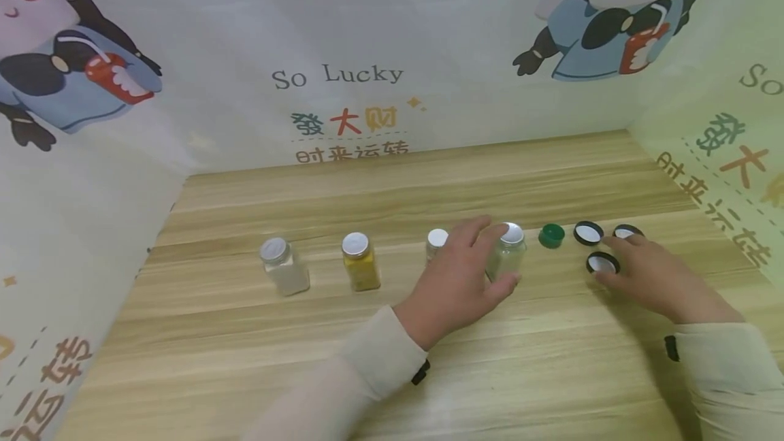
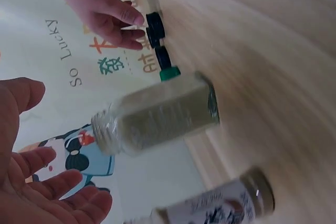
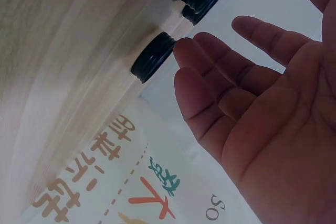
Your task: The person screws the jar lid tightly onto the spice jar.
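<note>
My left hand (image 1: 459, 281) hovers beside a square glass jar (image 1: 508, 260) of pale greenish powder, its fingers spread. In the left wrist view, a gap separates those fingers from the jar's threaded neck. Behind the hand is a partly hidden bottle with a white top (image 1: 437, 239); its printed label (image 2: 215, 203) appears in the left wrist view. At the right, my right hand (image 1: 658, 278) reaches over three black caps (image 1: 589, 233), two of which lie by its fingertips. The right wrist view has its fingers loosely bent, holding nothing, close to one black cap (image 3: 153, 57).
A jar of white powder (image 1: 288, 274) and a jar of yellow powder (image 1: 363, 271) stand upright to the left. One green cap (image 1: 552, 236) lies between the pale jar and the black caps. Printed sheets (image 1: 343, 33) wall in the wooden table (image 1: 429, 182).
</note>
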{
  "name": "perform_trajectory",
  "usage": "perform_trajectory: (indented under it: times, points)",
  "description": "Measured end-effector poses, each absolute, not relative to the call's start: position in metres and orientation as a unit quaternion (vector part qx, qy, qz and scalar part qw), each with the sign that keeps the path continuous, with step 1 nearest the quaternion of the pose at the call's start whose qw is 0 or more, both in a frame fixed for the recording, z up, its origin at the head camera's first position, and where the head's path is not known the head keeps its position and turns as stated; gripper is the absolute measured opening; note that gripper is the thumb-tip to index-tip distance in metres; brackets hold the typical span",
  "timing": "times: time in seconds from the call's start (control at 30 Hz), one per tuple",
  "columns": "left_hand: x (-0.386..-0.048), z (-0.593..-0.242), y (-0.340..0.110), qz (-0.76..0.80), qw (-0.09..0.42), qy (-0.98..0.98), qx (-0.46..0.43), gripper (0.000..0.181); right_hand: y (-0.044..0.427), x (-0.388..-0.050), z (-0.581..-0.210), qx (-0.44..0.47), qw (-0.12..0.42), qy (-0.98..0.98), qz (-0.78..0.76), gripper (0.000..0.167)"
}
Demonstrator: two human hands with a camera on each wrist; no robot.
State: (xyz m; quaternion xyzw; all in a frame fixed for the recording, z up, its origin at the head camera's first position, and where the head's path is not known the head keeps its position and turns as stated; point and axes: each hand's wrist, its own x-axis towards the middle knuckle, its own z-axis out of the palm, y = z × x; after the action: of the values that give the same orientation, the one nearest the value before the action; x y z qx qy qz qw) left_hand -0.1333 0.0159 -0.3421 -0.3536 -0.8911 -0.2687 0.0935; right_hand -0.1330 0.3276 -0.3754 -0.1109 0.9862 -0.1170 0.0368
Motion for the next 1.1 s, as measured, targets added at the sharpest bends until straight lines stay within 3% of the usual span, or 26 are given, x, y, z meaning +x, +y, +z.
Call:
perform_trajectory:
  times: [0.33, 0.57, 0.9, 1.1]
  points:
    - [-0.136, -0.354, 0.042, -0.283, 0.101, -0.905, -0.301, 0.067, 0.328, -0.135, -0.381, -0.113, 0.034, 0.986, -0.117, 0.064]
    - [-0.144, -0.361, 0.050, -0.327, 0.062, -0.910, -0.248, 0.072, 0.328, -0.136, -0.383, -0.119, 0.039, 0.984, -0.129, 0.055]
    - [-0.152, -0.373, 0.058, -0.421, 0.022, -0.882, -0.212, 0.058, 0.323, -0.139, -0.382, -0.095, 0.057, 0.987, -0.117, 0.060]
    - [-0.155, -0.383, 0.060, -0.424, 0.021, -0.883, -0.200, 0.063, 0.321, -0.141, -0.381, -0.078, 0.067, 0.988, -0.117, 0.061]
